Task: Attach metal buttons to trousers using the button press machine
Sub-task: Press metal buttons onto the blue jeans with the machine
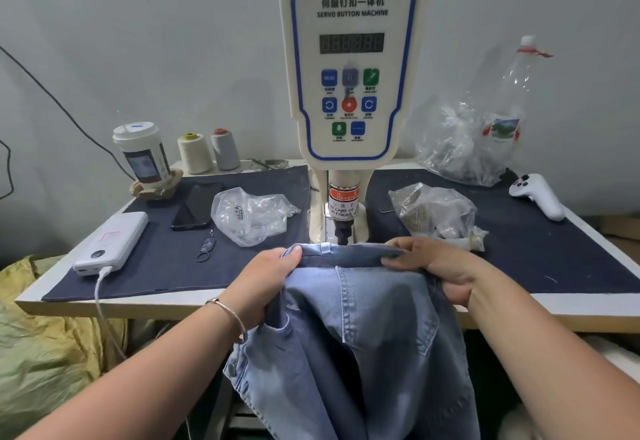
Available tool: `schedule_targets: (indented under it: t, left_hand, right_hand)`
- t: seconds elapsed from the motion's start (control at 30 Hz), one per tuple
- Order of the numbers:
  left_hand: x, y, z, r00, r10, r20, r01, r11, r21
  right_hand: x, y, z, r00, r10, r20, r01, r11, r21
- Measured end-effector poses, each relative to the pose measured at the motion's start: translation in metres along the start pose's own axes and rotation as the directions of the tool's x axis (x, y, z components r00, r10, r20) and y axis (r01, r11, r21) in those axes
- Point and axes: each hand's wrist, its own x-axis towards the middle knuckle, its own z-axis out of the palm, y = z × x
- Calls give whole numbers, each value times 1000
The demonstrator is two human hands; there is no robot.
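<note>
Both my hands pinch the light blue denim trousers (360, 328) at the waistband: left hand (266, 276), right hand (433, 266). Waistband runs left-right, seemingly just under the white button press machine (351, 68); legs hang toward me.

left hand (268, 275), right hand (434, 268) both curled, gripping.

The lower legs of the trousers (356, 353) run off the bottom edge. Their waistband hides the base of the button press machine (349, 58) beneath its punch. The left hand (263, 283) tucks its fingers behind the denim, out of sight. The small labels under the panel keys are too blurred to read. What the crumpled plastic bags (436, 211) hold cannot be made out.
</note>
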Motion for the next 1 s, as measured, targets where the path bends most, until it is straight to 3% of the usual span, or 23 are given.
schedule_targets:
  t: [0.07,0.3,0.37,0.43,0.5,0.57,0.63,0.7,0.83,1.0]
  left_hand:
    - [8,5,4,994,78,-79,-65,985,161]
    - [25,2,9,969,198,-145,-141,933,331]
    - [24,-4,9,965,232,-124,-207,960,187]
    - [21,-3,5,961,259,-99,-268,959,-94]
    - [23,1,2,958,283,-49,-287,934,-211]
    - [28,3,0,954,296,-47,-296,955,-10]
    - [34,2,1,938,343,-51,-312,899,307]
    - [38,-2,1,925,378,-42,-322,837,443]
    - [41,-4,4,898,436,-54,-350,784,513]
    - [43,-4,10,920,385,-75,-333,868,369]
  right_hand:
    - [8,-3,3,997,-37,-63,36,999,-22]
    - [27,-7,11,972,-158,-176,130,979,-159]
    - [27,-4,8,959,-233,-162,225,972,-66]
    - [25,-4,2,932,-333,-141,349,932,102]
    - [27,-7,-2,909,-392,-142,408,906,109]
    - [32,-7,0,891,-411,-193,408,911,-56]
    - [37,-6,2,868,-438,-233,386,891,-238]
    - [39,-4,1,840,-486,-240,391,850,-354]
    - [42,0,0,801,-538,-261,373,790,-486]
    - [46,5,2,885,-374,-277,299,913,-277]
